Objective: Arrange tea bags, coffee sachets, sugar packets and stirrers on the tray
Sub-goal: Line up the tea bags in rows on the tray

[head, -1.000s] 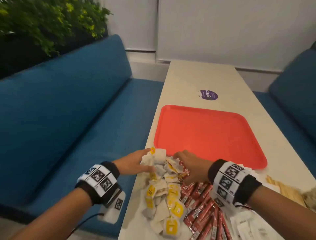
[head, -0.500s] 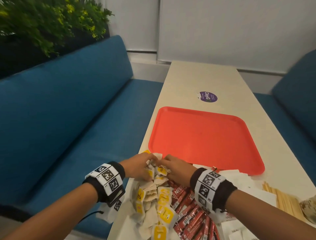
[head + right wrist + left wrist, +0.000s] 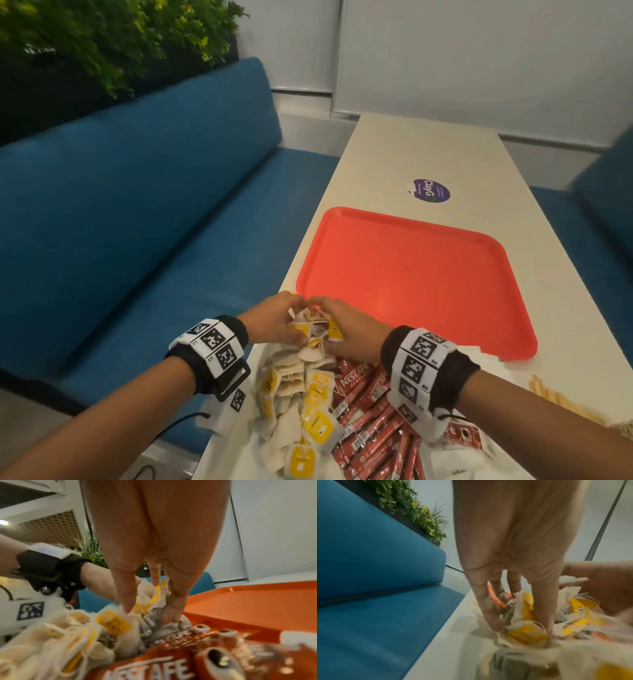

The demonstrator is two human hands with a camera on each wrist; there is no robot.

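Head view: long cream desk [image 3: 428, 150]; flat red plastic tray [image 3: 411, 284], bare; heap of white-and-yellow paper tea bags [image 3: 301, 394] at tray's near edge; left hand [image 3: 274, 320] and right hand [image 3: 349, 334], each grip bunching top tea bags.

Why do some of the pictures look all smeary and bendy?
Head view: mostly sharp, the red tray crisp, the table edges curved by the wide lens. Left wrist view: the tea bags nearest the lens smear into blur, the left hand looms huge. Right wrist view: the coffee sachets are out of focus.
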